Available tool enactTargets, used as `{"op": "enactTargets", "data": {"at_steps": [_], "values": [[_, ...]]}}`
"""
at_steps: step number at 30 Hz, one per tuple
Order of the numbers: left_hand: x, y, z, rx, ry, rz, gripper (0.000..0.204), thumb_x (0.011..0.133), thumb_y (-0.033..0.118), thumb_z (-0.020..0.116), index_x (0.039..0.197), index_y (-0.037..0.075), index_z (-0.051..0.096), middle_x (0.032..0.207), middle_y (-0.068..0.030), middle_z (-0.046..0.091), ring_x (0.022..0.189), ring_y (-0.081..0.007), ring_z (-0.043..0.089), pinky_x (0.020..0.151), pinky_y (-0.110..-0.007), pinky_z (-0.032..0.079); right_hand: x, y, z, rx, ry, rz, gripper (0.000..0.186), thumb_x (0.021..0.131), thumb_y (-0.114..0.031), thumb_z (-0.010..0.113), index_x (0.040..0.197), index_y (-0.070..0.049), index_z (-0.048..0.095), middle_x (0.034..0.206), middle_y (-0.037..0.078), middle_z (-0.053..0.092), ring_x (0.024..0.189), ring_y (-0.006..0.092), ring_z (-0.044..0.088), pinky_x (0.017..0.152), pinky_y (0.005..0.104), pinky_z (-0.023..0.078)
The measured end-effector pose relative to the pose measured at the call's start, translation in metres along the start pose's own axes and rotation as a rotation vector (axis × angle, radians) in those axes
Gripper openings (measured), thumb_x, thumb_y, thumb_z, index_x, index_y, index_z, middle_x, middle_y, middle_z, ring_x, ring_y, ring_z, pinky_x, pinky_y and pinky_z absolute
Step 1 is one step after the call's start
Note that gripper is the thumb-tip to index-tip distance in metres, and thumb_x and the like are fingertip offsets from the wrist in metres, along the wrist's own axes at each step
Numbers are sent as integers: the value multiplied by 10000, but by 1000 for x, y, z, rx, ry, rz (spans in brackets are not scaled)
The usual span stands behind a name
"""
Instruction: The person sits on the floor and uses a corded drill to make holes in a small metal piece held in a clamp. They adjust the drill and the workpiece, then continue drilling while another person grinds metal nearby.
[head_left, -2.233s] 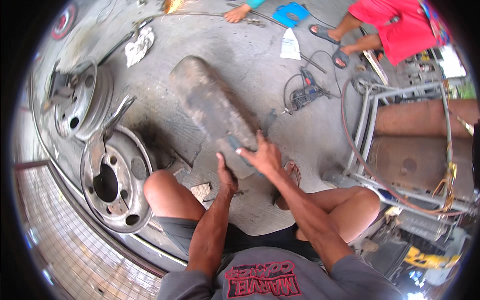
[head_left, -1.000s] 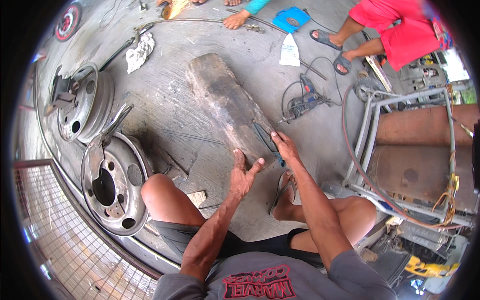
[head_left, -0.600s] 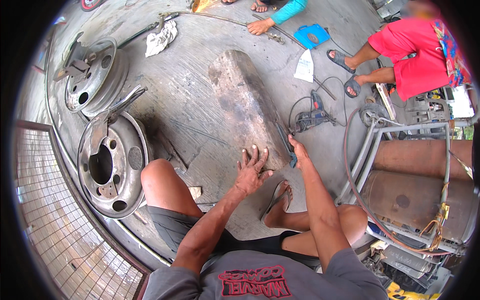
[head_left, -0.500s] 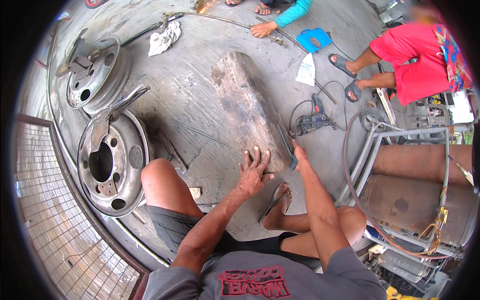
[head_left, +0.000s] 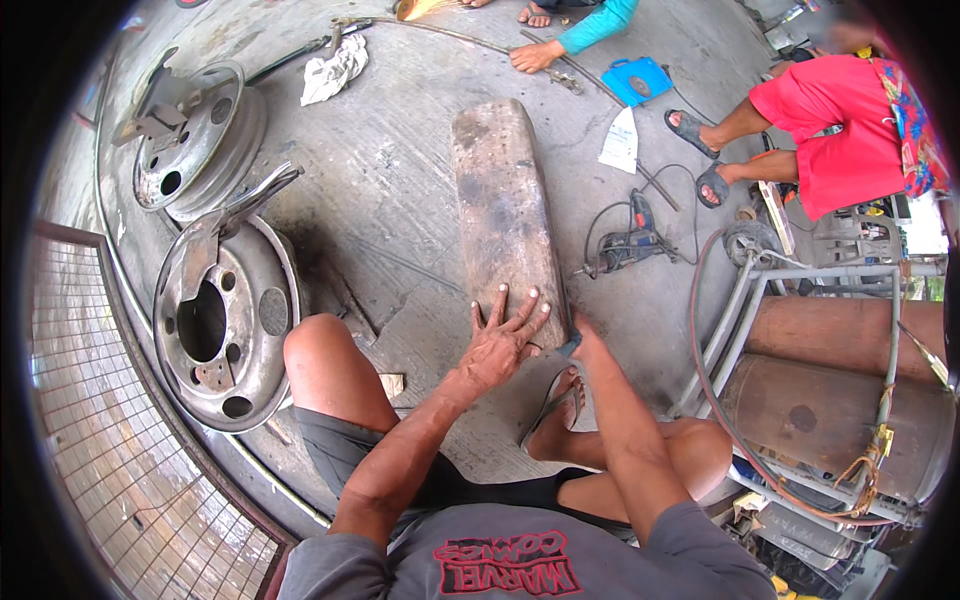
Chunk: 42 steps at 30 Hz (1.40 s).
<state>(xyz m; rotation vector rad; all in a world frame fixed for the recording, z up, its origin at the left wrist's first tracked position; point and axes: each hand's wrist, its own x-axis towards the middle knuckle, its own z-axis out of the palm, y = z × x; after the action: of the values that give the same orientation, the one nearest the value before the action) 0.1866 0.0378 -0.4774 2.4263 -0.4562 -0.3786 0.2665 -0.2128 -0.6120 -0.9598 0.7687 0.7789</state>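
A long, worn brown-grey block lies on the concrete, pointing away from me between my legs. My left hand rests spread on its top near the close end, fingers apart. My right hand is at the right edge of that end, beside a dark blue-grey piece; its fingertips are hidden, so what it grips is unclear. A corded drill lies right of the block.
Two steel wheel rims stand left, by a mesh panel. A metal frame with rusty cylinders is right. A co-worker's hand, sparks, a blue case and a person in red shorts are beyond.
The block has swung round to point more nearly straight ahead. My left hand moved from gripping its side to lying spread on top. My right hand shifted right with the edge.
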Motion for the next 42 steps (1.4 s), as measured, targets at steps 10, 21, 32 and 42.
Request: {"op": "enactTargets", "data": {"at_steps": [10,21,32,42], "values": [[11,11,-8,114,-26,105,636,1053,392,551,1652,362,337,1754,95,209,1625,-396,61,1193,-810,49,20,63,-47,91,-334,-19,588,1138,-399,349,1667,-162,251,1679,167,347,1445,365,502,1134,527,516],[18,4,28,245,20,62,700,1003,493,606,1635,291,383,1740,49,247,1620,-378,104,1205,-794,80,-26,60,-20,-1420,870,-312,447,975,-336,589,1227,11,715,1221,281,721,1121,448,696,913,497,540],[-56,-47,-200,-503,470,-291,736,970,511,721,1475,-3,572,1429,-237,636,1347,-343,609,1181,-462,424,-78,18,5,-995,976,-517,417,997,-358,682,1220,-10,740,1186,189,754,1070,322,718,949,405,528],[-26,-321,-219,-1995,1074,-734,1526,666,824,817,1686,164,-106,1702,-338,23,1570,-523,110,1219,-685,232,-216,-52,138,-829,561,-849,388,1049,-293,649,1273,18,713,1148,120,743,1045,221,710,924,361,546]]}}
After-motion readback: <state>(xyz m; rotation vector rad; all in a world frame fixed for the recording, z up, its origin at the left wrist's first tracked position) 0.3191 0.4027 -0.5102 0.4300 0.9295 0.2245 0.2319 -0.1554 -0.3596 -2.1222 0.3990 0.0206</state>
